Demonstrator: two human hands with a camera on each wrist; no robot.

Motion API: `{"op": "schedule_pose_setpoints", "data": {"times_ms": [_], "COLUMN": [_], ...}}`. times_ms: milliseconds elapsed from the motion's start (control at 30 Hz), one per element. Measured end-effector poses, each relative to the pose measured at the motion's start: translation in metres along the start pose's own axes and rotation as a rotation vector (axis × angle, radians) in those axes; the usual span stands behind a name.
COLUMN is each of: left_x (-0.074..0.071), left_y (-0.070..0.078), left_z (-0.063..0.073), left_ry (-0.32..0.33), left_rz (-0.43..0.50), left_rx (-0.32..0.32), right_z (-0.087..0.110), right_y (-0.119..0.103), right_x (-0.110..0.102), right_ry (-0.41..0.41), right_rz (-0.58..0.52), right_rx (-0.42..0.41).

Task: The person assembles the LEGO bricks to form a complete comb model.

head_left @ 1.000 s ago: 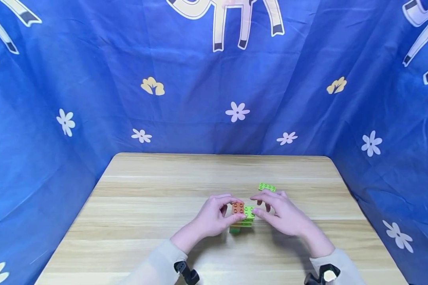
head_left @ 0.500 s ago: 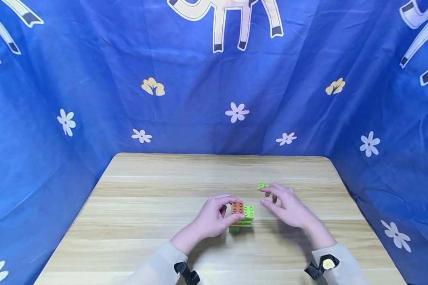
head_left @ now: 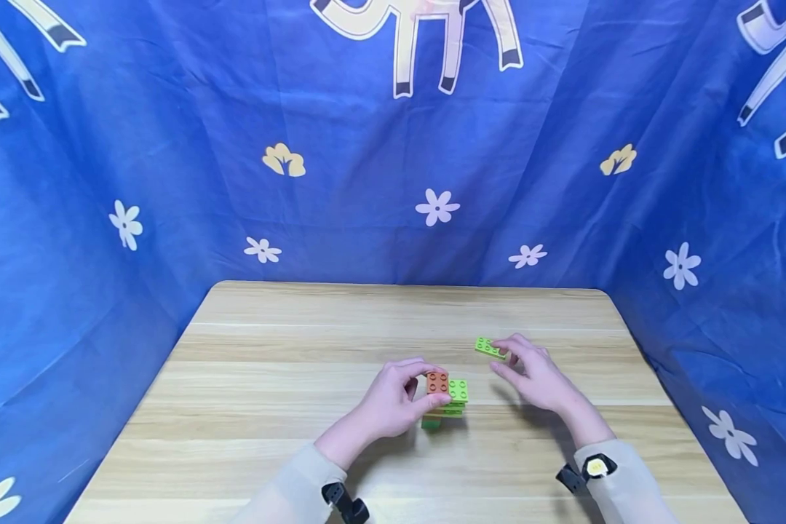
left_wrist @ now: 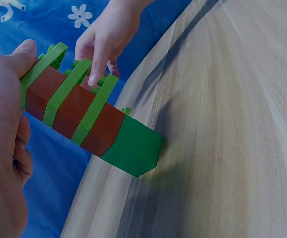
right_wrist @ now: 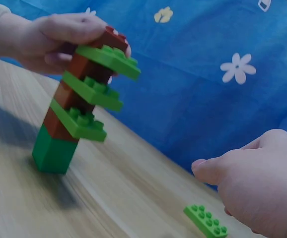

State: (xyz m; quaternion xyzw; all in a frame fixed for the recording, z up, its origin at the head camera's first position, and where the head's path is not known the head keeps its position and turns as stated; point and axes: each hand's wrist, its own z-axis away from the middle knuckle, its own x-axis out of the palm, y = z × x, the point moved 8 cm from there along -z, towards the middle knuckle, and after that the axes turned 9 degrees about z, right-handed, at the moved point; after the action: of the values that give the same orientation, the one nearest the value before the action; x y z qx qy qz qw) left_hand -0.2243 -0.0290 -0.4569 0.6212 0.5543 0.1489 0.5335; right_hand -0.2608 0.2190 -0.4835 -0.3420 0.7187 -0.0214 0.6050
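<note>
A tower of toy building bricks stands on the table: a dark green brick [right_wrist: 55,151] at the bottom, then brown bricks [left_wrist: 70,106] alternating with several light green plates [right_wrist: 91,92] that jut out to the right. My left hand [head_left: 393,402] grips the tower at its top brown brick [head_left: 437,382], thumb on the near side and fingers behind. A loose light green plate [head_left: 486,346] lies farther back, studs up. Over its right end is my right hand [head_left: 533,377], fingers bent with a gap to the thumb. Whether a fingertip touches that plate cannot be told.
The wooden table [head_left: 268,378] has rounded back corners. Blue cloth [head_left: 367,189] with flowers and animal figures hangs behind it and on both sides. Black straps with small devices sit around both sleeves [head_left: 629,477].
My right hand has moved away from the tower, to the right and back to the loose plate. The left hand keeps its grip and the tower stays in place.
</note>
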Motion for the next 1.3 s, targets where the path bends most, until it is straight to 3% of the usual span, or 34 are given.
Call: {"op": "schedule_pose_setpoints", "data": {"times_ms": [367,967,1300], "left_x": [0.001,0.0,0.0], "left_y": [0.001,0.001,0.001], "left_z": [0.0,0.001,0.002], "left_ry": [0.001,0.0,0.002], "left_rz": [0.022,0.029,0.039], "left_rx": [0.011,-0.012,0.012], "right_z": [-0.005,-0.013,-0.015], "right_y": [0.029,0.051,0.057], "right_x": [0.013,0.025,0.032], "right_ry": [-0.004,0.033,0.036], "right_rz": [0.004,0.066,0.109], "right_rx": [0.08,0.138,0.165]}}
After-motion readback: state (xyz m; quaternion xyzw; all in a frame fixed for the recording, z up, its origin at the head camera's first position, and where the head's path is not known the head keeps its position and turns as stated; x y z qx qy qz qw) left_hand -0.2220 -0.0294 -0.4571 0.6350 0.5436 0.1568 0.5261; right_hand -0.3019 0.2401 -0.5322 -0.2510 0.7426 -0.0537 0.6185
